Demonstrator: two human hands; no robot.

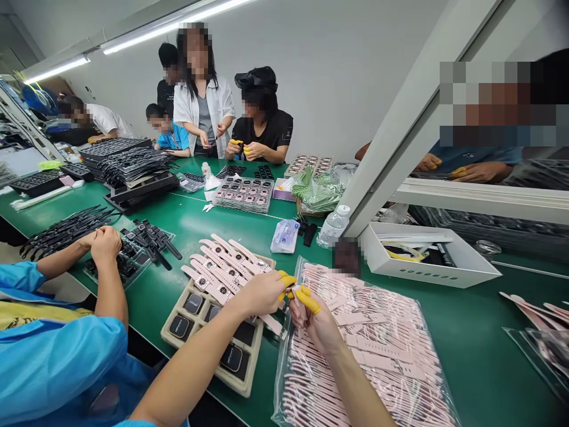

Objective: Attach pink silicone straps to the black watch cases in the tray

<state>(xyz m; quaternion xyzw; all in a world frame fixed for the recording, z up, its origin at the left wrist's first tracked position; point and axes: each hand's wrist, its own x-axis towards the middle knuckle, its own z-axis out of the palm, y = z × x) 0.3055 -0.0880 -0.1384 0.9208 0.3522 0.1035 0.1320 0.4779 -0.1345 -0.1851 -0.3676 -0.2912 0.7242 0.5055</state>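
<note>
At the left edge of the bag of pink straps point(377, 341), the right hand point(320, 326) pinches a pale strap piece point(300, 301), its far end right by the left hand's point(262, 293) pressed-together fingertips.

Held piece point(299, 295), partly behind fingers point(309, 302)

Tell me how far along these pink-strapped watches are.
Partway, by the look of it. Several watches with pink straps lie face down across the tray, seemingly done. The right hand holds a pink strap, the left hand meeting it; what the left pinches is unclear. Apparently left: strapless watches in the tray's compartments, near many bagged pink straps.
</note>
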